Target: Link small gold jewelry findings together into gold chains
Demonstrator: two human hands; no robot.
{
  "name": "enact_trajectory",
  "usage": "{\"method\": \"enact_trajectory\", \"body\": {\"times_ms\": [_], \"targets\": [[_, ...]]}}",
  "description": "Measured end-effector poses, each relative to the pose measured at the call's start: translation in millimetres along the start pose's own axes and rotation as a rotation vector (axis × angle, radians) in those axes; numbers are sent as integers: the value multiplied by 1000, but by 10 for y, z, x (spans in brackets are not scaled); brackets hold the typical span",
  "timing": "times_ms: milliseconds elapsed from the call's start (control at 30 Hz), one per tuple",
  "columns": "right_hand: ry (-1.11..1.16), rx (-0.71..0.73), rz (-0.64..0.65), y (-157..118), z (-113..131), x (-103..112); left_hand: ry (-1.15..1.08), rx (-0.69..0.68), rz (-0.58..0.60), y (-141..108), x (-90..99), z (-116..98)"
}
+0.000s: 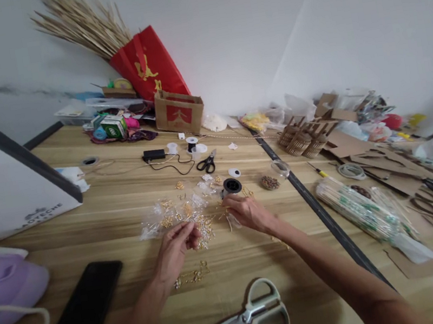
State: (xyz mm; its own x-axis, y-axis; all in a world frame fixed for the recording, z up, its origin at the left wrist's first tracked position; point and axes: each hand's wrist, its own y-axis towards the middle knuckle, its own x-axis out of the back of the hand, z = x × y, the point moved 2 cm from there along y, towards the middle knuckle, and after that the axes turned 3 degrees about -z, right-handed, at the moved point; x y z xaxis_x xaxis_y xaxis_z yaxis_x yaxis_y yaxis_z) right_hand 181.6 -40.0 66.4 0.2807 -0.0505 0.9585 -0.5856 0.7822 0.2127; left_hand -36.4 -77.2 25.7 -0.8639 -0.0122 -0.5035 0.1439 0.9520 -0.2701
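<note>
In the head view, my left hand (180, 241) is closed in a pinch at the near edge of a pile of clear and gold beads (206, 230). What its fingertips hold is too small to make out. Just below the black spool (232, 185), my right hand (244, 211) is also pinched, with a thin golden strand by its fingers; whether it grips that strand is unclear. Clear plastic bags (154, 220) with gold pieces lie left of the pile. A beaded gold chain (193, 276) rests nearer to me, and white-handled scissors (260, 312) lie in front.
Black scissors (207, 163) and small spools (192, 143) are farther back. A dish of brown beads (269, 182) sits to the right. A dark strip (317, 203) crosses the table, with bundled sticks (361, 210) beyond it. At left are a black phone-like slab (83, 309) and a purple device (18, 284).
</note>
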Motion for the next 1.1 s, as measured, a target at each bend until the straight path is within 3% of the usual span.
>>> {"method": "enact_trajectory", "body": {"times_ms": [133, 267, 533, 900, 1100], "targets": [[-239, -2, 267, 133, -53, -88, -8, -8, 8, -8, 17, -20], [-327, -6, 380, 200, -70, -164, -4, -11, -7, -13, 26, -41], [-310, 6, 431, 240, -133, -180, 5, -33, -8, 35, 89, -20], [-203, 7, 360, 193, -253, 91, 16, -68, -23, 61, 90, -36], [227, -61, 349, 153, -443, 96, 121, -139, -74, 109, 131, -59]]}}
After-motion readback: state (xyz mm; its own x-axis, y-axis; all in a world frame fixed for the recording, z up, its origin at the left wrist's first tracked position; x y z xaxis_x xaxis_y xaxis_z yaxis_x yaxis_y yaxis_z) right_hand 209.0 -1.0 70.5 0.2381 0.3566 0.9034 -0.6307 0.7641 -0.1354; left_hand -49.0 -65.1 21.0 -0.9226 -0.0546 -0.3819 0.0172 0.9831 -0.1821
